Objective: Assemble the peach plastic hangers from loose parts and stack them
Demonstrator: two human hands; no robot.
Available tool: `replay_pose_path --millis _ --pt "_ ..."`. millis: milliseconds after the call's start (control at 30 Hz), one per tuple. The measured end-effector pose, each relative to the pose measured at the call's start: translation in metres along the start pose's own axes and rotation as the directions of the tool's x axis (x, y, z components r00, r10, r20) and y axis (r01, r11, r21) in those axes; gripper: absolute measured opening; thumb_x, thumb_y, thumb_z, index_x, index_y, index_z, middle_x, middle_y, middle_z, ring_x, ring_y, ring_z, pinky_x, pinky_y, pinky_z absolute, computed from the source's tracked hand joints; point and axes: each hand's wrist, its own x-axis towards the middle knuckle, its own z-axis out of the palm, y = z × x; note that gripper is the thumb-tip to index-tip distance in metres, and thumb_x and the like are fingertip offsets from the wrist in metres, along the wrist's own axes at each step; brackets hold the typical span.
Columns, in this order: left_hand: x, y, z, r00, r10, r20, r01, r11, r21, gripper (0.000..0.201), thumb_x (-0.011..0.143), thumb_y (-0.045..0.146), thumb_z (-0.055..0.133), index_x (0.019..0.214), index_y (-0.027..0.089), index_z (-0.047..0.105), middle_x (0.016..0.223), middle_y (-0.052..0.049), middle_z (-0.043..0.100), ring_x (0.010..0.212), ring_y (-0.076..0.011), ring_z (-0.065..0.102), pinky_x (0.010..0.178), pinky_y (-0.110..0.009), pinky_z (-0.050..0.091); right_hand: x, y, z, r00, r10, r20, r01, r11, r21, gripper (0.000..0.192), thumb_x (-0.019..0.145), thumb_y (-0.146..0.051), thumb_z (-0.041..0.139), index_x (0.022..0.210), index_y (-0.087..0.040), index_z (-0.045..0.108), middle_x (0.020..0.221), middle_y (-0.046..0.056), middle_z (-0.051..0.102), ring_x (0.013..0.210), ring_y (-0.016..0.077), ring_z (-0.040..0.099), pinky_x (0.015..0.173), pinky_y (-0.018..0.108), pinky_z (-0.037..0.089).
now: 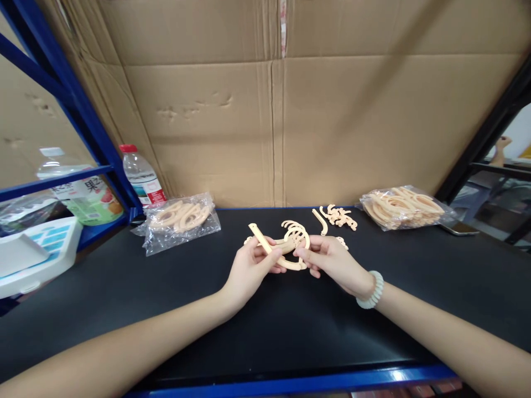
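While between two hands [254,268] [332,260], one beige assembly [289,265], two bags [182,218] [400,208] beyond.

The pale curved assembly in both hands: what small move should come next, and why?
Perhaps a gentle press with the right hand while the left hand steadies the long curved strip: both hands grip the pale curved assembly, and its parts seem to meet near the right hand's fingers.
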Motion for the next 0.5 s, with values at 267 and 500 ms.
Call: replay_pose_path --millis 267,500 --pt "-0.005 -0.002 0.005 0.982 -0.127 0.143 0.137 0.989 -0.06 0.033 0.067 0.025 0.081 0.087 0.011 0.058 0.079 -0.006 0.072 0.067 -0.0155 0.07 0.067 -0.025 0.057 0.004 -0.005 -0.007 0.997 -0.011 0.072 0.01 1.0 0.022 0.036 0.079 -0.044 0.065 0.097 -0.014 0.062 0.067 0.0 0.06 0.051 0.0092 0.053 0.051 0.024 0.048" --pt "-0.003 -0.003 0.0 0.985 -0.133 0.11 0.142 0.986 -0.082 0.025 0.068 0.026 0.08 0.084 0.013 0.066 0.077 -0.001 0.07 0.072 -0.0147 0.07 0.074 -0.024 0.056 0.032 -0.003 -0.085 0.899 -0.433 -0.065 0.222 0.579 -0.785 0.019 0.087 -0.022 0.052 0.092 -0.018 0.069 0.079 0.006 0.066 0.074 0.0198 0.057 0.071 0.035 0.049"
